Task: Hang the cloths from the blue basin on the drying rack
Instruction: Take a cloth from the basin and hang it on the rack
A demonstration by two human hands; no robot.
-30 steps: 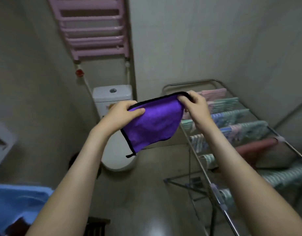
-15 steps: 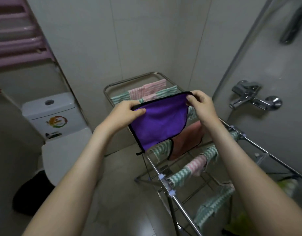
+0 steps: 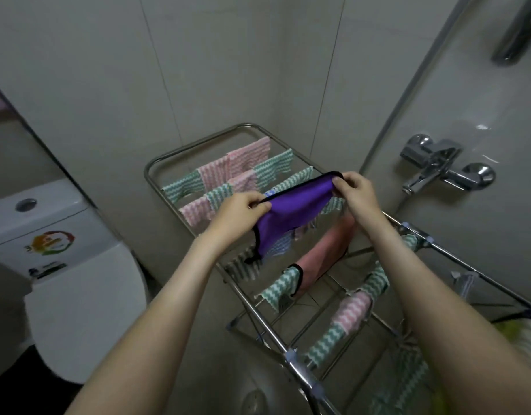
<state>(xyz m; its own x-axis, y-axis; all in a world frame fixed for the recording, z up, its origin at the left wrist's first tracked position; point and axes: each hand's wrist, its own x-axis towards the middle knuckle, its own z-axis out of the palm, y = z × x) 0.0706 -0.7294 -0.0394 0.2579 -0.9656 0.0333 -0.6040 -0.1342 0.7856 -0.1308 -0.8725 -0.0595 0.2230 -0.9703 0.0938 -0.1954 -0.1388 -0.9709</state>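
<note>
I hold a purple cloth (image 3: 291, 215) with black trim stretched between both hands above the metal drying rack (image 3: 156, 166). My left hand (image 3: 238, 209) pinches its left top corner, and my right hand (image 3: 355, 191) pinches the right top corner. The cloth hangs over the rack's middle bars. Several pink and green striped cloths (image 3: 231, 172) hang on the far bars, a plain pink cloth (image 3: 324, 259) hangs below my hands, and more striped cloths (image 3: 348, 319) drape the near bars. The blue basin is out of view.
A white toilet (image 3: 63, 265) stands to the left of the rack. A chrome shower tap (image 3: 438, 166) juts from the wall on the right. Tiled walls close in behind the rack, and bare floor tiles (image 3: 204, 354) lie between toilet and rack.
My view swung right from the toilet to the rack. Both hands carried the purple cloth forward and lower over the rack's middle bars, keeping their hold on its corners.
</note>
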